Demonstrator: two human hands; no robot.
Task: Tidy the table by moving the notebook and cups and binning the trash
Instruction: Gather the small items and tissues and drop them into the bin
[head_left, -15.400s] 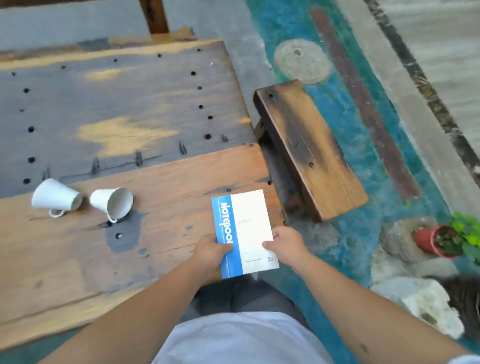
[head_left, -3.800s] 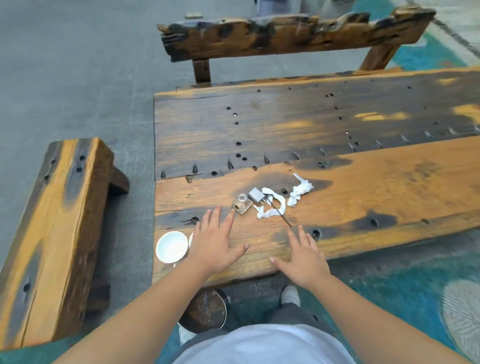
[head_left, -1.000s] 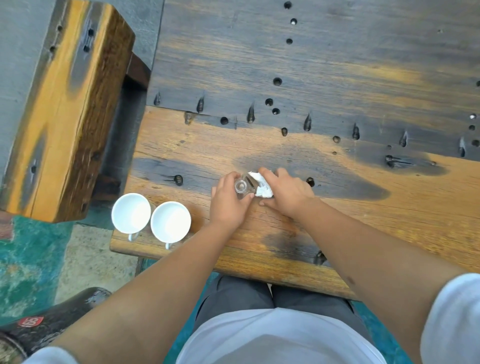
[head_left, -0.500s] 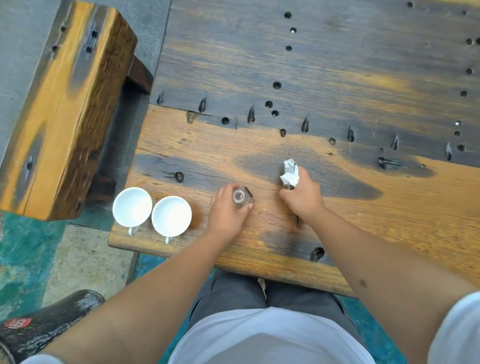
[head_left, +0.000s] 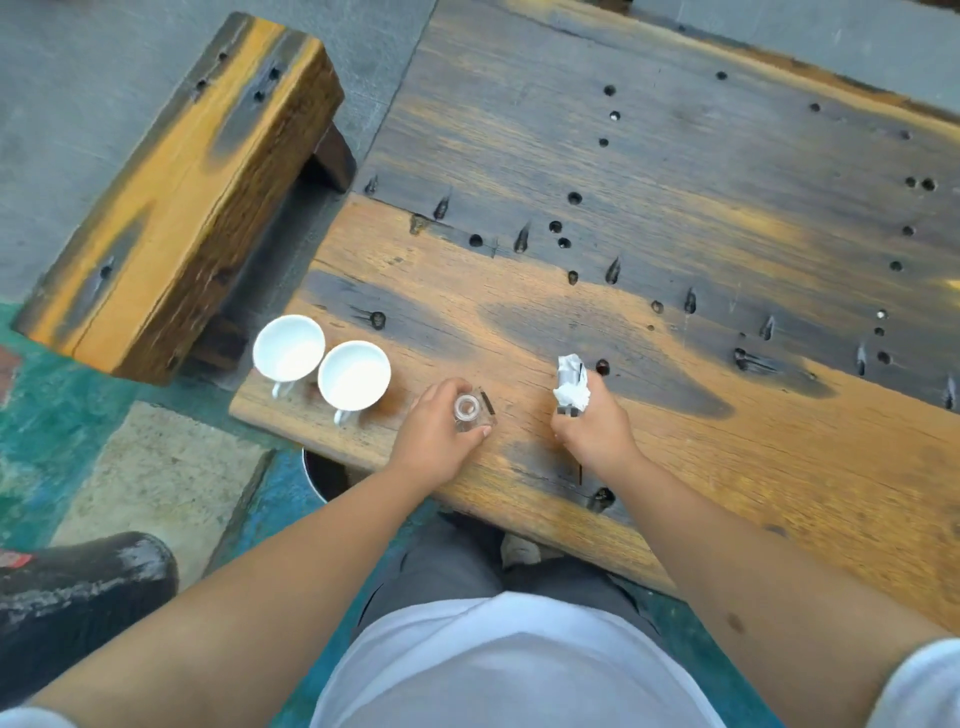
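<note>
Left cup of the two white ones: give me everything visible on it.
The left cup looks like glossy white ceramic, upright, round mouth up, inside apparently empty. A small handle sticks out toward the person. It sits at the table's near left corner, partly overhanging the edge, rim about touching the right cup. No hand touches it.

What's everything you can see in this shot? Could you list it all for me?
White ceramic cups: two, white, upright side by side at the table's near left corner.
Small clear glass jar: one, clear, on the table under the left hand.
Crumpled white paper trash: one wad, white, clenched in the right fist.
Worn wooden table: one, orange and charred grey, full of holes.
Wooden bench: one, orange-brown, left of the table.
Dark round container: one, only partly visible below the table edge.
Black cylindrical object: one, black, bottom left on the ground.
Left hand: gripping the jar.
Right hand: closed on the paper.
</note>
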